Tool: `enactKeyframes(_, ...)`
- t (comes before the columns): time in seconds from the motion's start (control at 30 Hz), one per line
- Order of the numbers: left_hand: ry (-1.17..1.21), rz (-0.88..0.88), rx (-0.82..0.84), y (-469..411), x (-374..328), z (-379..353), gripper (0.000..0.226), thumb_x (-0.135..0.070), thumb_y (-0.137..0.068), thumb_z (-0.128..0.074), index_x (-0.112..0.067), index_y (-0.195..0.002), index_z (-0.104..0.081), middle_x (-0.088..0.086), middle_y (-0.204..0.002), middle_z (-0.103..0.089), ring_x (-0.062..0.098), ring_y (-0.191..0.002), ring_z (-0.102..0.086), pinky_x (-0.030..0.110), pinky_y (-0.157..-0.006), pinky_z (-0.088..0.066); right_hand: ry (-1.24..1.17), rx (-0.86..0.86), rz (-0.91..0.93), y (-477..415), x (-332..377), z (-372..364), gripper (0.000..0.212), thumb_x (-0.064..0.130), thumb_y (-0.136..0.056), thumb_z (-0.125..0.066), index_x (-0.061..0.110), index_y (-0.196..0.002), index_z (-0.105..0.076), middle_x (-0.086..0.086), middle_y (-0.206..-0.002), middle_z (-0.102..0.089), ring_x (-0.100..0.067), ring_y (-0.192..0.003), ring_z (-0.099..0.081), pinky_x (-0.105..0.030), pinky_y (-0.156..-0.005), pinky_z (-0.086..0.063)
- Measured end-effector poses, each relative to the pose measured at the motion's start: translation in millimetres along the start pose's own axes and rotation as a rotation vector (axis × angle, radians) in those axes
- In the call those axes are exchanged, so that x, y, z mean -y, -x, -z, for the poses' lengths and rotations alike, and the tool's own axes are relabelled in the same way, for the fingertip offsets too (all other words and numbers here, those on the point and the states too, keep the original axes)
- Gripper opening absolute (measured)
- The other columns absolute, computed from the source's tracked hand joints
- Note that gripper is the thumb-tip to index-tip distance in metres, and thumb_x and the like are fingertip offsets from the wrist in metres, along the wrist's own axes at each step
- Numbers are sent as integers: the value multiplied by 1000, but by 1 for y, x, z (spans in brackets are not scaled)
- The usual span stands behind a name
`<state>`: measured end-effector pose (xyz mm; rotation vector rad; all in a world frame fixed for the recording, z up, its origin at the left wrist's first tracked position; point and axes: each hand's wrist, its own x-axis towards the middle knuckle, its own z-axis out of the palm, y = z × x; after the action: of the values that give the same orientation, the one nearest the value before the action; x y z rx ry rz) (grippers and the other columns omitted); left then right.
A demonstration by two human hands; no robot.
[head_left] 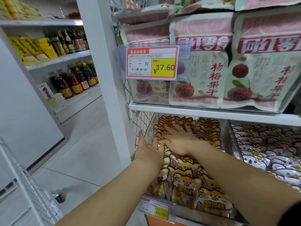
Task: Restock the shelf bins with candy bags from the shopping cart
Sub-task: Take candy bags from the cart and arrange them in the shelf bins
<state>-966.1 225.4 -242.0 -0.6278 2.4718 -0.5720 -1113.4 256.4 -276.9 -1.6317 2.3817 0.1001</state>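
Left edge cuts the shopping cart (35, 195); the lower price tag (156, 208) reads blurred.

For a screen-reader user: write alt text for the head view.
A left hand and right hand, fingers straight, touch orange candy bags in a lower shelf bin. Pink fruit bags and a 17.60 price tag sit on the shelf above.

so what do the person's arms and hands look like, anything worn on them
The left hand and right hand are bare: no gloves, no watch or bracelet. Both forearms are uncovered. A dark patch at the bottom right corner may be a sleeve on the right arm. The left hand may wear a thin ring, too blurred to confirm.
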Motion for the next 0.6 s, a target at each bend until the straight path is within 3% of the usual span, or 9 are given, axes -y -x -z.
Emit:
enactKeyframes(0.23, 18, -48, 65, -5, 10, 8, 128, -72, -73, -71, -10, -158, 1, 20, -164, -15, 33, -153, -9, 72, -113, 10, 3, -122, -83, 17, -12, 5, 58, 46, -103, -17, 35, -159, -8, 6, -168, 5, -20, -154, 3, -58, -121, 8)
enactKeyframes(0.37, 49, -50, 167, -3, 11, 13, 131, -69, -75, -71, -10, -158, 11, 21, -166, 3, 32, -154, 2, 70, -113, 12, -76, 7, 29, 31, -3, 10, 55, 37, -105, -21, 41, -158, -9, 10, -167, 5, -17, -154, 5, -56, -121, 7)
enactKeyframes(0.43, 117, -66, 171, 5, 14, 21, 112, -50, -84, -73, -9, -159, -1, 18, -166, -7, 31, -154, -5, 66, -117, 9, -225, -34, 5, 37, -11, 26, 54, 33, -106, -26, 37, -158, -15, 6, -168, -1, -20, -154, -4, -50, -124, -1)
enactKeyframes(0.53, 431, -110, 2, 2, 24, 36, 57, -12, -93, -55, -9, -147, -36, 12, -146, -46, 28, -139, -40, 51, -123, -13, -193, -122, -145, 50, -45, 45, 51, 19, -99, -41, 22, -150, -38, -8, -161, -30, -30, -142, -37, -42, -114, -35)
enactKeyframes(0.6, 570, -126, -217, -16, 19, 30, 59, -11, -93, -51, -13, -150, -35, 10, -152, -42, 28, -140, -40, 43, -119, -28, -65, -11, -132, 59, -53, 39, 45, 25, -102, -40, 20, -147, -41, -4, -159, -31, -31, -145, -32, -42, -115, -34)
